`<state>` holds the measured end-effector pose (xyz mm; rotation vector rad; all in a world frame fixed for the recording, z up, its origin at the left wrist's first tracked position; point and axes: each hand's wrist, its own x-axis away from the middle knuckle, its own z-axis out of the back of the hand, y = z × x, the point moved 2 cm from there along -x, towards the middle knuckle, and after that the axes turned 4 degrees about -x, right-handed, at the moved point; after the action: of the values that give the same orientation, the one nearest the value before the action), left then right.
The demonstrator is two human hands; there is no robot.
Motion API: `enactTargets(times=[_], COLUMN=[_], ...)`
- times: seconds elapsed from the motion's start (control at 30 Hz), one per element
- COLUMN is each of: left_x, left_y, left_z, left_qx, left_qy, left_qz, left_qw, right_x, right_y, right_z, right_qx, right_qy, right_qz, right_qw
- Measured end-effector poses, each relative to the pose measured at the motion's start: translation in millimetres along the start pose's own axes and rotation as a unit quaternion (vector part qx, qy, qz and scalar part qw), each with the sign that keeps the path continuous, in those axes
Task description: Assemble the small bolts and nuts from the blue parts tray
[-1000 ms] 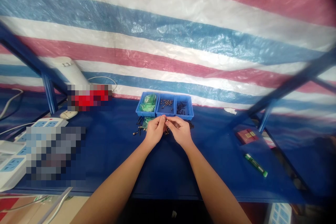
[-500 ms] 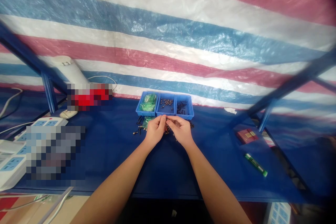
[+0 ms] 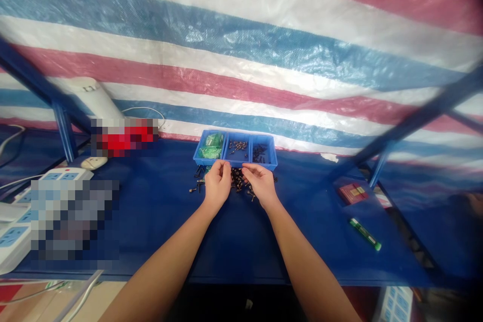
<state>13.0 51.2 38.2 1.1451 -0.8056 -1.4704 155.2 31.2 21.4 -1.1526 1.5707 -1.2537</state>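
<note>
My left hand (image 3: 218,186) is closed in a pinch at the front edge of the blue three-part tray (image 3: 236,163). Whatever its fingertips hold is too small to make out. A short gap to its right, my right hand (image 3: 261,183) also pinches, and its fingertips hide what is between them. Loose screws (image 3: 237,181) lie in a pile on the table between and below the hands. In the tray, green packets (image 3: 211,147) fill the left compartment, brass-coloured screws (image 3: 238,146) lie in the middle one, and black screws (image 3: 260,152) in the right one.
The blue table (image 3: 158,221) carries white power strips (image 3: 22,231) at the left and a white cylinder (image 3: 96,98) behind. At the right lie a dark red box (image 3: 352,193) and a green tube (image 3: 365,234). A striped tarp (image 3: 241,60) hangs behind, between blue frame bars.
My hands were together, fingertips touching; now they are apart, the left shifted slightly left and up. More of the screw pile shows between them. The view has shifted a little.
</note>
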Motion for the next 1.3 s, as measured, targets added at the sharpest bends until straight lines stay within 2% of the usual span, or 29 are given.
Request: enactTargets(times=[0.27, 0.43, 0.5, 0.6, 0.7, 0.8, 0.87, 1.07, 1.3], left_x=[0, 0, 1, 1, 1, 1, 1, 1, 2], left_y=[-2, -2, -3, -3, -2, -3, -4, -11, -8], left_z=[-2.2, -3.4, -3.9, -3.7, -2.9, -3.6, -5.0, -7.7, -7.8], left_qx=[0.013, 0.011, 0.009, 0.001, -0.002, 0.010, 0.017, 0.006, -0.001], left_qy=[-0.004, -0.005, -0.007, -0.012, -0.013, -0.018, -0.025, -0.035, -0.048], left_qz=[-0.002, -0.005, -0.004, 0.001, 0.003, 0.002, 0.001, -0.001, -0.002], left_qw=[1.000, 1.000, 1.000, 1.000, 1.000, 1.000, 1.000, 0.999, 0.999], right_x=[-2, -3, -2, 1, 4, 6, 6, 5, 4], right_y=[5, 0, -3, -5, -6, -4, -3, 2, 6], right_z=[1, 1, 1, 4, 4, 3, 1, -1, -2], right_qx=[0.007, -0.002, 0.042, 0.181, 0.318, 0.406, 0.432, 0.433, 0.424], right_qy=[0.005, -0.053, -0.067, -0.061, -0.080, -0.124, -0.147, -0.168, -0.183], right_qz=[0.012, 0.046, 0.073, 0.121, 0.165, 0.176, 0.176, 0.184, 0.190], right_qw=[1.000, 0.998, 0.994, 0.974, 0.930, 0.888, 0.872, 0.866, 0.866])
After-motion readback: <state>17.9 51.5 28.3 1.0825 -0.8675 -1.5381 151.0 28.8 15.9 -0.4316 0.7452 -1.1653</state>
